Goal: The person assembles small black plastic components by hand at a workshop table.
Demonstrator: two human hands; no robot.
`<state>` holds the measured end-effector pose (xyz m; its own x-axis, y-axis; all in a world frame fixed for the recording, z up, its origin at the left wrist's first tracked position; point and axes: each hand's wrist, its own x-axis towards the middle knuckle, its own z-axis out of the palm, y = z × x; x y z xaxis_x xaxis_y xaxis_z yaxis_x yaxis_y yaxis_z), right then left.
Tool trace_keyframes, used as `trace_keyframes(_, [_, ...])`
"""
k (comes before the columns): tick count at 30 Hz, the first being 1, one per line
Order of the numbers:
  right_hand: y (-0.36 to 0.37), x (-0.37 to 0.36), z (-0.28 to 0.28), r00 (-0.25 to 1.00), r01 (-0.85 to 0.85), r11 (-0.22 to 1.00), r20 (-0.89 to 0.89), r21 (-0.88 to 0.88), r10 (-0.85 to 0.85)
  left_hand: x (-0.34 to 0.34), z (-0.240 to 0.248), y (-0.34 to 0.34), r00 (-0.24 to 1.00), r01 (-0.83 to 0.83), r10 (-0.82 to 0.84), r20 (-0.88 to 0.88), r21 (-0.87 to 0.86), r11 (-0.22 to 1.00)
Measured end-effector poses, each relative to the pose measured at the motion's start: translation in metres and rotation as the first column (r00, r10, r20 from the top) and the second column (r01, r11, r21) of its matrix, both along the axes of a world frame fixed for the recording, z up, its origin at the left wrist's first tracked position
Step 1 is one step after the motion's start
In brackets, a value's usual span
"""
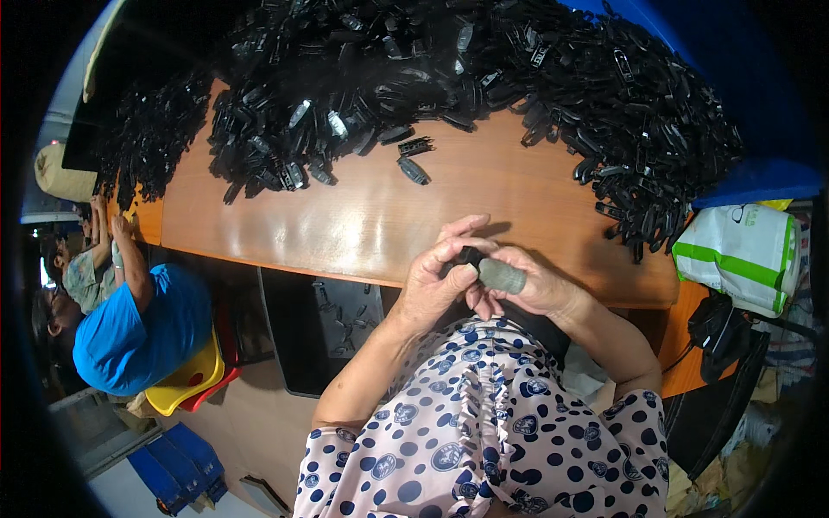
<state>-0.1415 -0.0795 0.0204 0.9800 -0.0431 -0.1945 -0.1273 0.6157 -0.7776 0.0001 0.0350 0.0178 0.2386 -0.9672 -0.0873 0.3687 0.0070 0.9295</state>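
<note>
Both my hands meet over the table's near edge, in front of my body. Between the thumb and fingers of my left hand (432, 281), a small black plastic part (468, 256) is pinched. My right hand (540, 281) is closed close against it, fingers curled underneath. A grey-green, rounded piece (503, 275) shows at the right thumb; whether it is held or wrapped round the thumb I cannot tell. Beyond my hands lie a few loose oblong black parts (414, 170), apart from a big heap of similar black parts (371, 78).
The heap curves along the far side of the brown table (302, 224) and down its right. A green-and-white bag (738, 255) stands at the right edge. Under the table, a black tray (298, 345) holds several small parts. At left, a person in blue (147, 328) sits on a yellow chair (186, 384).
</note>
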Motion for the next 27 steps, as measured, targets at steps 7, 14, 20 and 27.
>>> trace_keyframes(7, [-0.003,0.010,-0.013,0.985,0.030,0.998,-0.170,-0.047,-0.038,0.011,-0.011,-0.010,0.942,0.087,-0.058,-0.331,0.073,0.994])
trace_keyframes(14, [-0.006,0.015,-0.011,0.971,0.091,0.953,-0.186,-0.287,-0.149,0.030,-0.007,-0.023,0.908,0.214,-0.196,-0.371,0.006,0.977])
trace_keyframes(20, [-0.028,0.008,-0.029,0.990,0.092,0.995,-0.104,-0.045,-0.096,0.033,-0.017,-0.028,0.971,0.188,-0.182,-0.154,0.020,0.982])
trace_keyframes(27, [-0.142,0.036,0.002,0.945,-0.118,-0.452,0.039,-0.884,-0.324,0.110,0.005,-0.062,0.298,-0.200,-0.115,0.948,0.180,0.963])
